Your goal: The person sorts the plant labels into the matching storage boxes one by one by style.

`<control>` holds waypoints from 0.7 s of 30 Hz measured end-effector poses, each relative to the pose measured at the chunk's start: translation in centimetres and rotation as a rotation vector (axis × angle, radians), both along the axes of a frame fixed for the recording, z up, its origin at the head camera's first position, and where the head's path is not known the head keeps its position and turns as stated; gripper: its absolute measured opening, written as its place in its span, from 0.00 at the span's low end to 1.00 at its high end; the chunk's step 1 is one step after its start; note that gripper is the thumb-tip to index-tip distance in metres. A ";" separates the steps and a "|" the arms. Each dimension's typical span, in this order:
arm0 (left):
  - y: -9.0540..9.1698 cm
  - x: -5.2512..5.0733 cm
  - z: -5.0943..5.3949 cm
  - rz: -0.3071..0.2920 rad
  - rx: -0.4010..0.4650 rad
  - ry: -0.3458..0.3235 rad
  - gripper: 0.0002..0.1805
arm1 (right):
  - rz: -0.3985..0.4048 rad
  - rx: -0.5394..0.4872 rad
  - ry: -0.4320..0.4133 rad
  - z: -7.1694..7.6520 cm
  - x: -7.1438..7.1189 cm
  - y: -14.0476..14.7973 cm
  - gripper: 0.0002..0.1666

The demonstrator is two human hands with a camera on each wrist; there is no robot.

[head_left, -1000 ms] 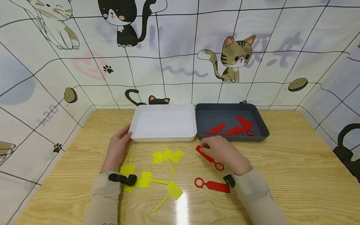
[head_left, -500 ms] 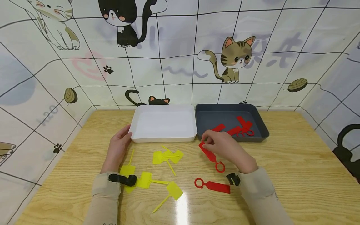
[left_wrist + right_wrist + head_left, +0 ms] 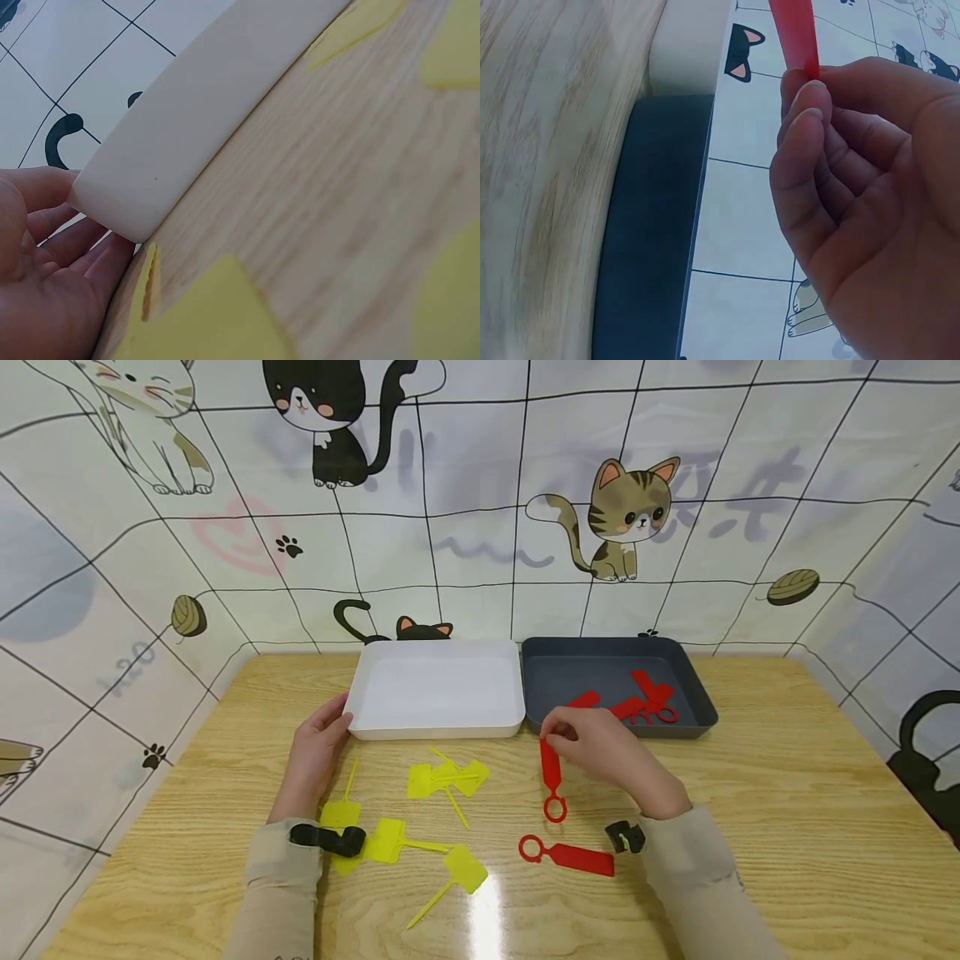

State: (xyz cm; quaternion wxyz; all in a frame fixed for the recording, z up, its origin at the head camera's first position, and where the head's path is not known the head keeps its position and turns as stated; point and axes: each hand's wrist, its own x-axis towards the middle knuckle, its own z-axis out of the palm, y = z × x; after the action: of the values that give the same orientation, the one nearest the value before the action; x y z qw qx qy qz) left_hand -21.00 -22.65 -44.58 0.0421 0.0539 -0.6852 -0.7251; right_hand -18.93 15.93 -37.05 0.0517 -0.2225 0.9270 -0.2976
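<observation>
My right hand [image 3: 596,743] pinches the end of a red ring tag [image 3: 551,764] between thumb and fingertips, just in front of the dark grey tray [image 3: 705,714]. The tag hangs with its ring downward; in the right wrist view part of its red strip [image 3: 796,34] shows above the fingertips. My left hand [image 3: 317,756] touches the front left corner of the white tray [image 3: 435,732], fingers along its side and thumb near the corner. Another red ring tag [image 3: 581,858] lies on the table. Several red tags [image 3: 652,693] lie inside the grey tray.
Several yellow plant labels [image 3: 465,868] lie scattered on the wooden table [image 3: 787,827], some overlapping [image 3: 450,777]. One yellow label [image 3: 341,812] lies close to my left wrist. The two trays stand side by side before a cat-patterned backdrop [image 3: 480,543].
My right hand has risen slightly and moved right with the red ring tag, which has swung from slanted to hanging nearly straight down. The left hand stays at the white tray.
</observation>
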 end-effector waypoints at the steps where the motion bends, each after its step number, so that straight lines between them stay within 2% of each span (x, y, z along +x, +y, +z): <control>1: 0.0 0.0 0.0 -0.003 0.002 0.000 0.27 | -0.009 -0.009 -0.003 0.0 0.0 0.1 0.04; 10: 0.0 -0.1 -0.2 0.004 0.015 0.005 0.26 | -0.113 -0.132 -0.005 0.1 -0.7 1.7 0.06; 16: 0.0 -0.2 -0.3 0.005 0.023 0.006 0.26 | -0.221 -0.277 -0.039 0.0 -1.0 3.3 0.10; 21: -0.1 -0.2 -0.2 0.004 0.026 0.002 0.26 | -0.346 -0.377 0.005 -0.6 -1.5 4.7 0.18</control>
State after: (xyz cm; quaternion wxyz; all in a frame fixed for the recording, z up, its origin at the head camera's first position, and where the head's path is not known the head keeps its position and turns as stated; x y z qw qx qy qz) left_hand -21.24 -22.79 -44.81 0.0436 0.0551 -0.6754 -0.7341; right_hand -20.43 20.66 -37.64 -0.0448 -0.0671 0.8794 -0.4692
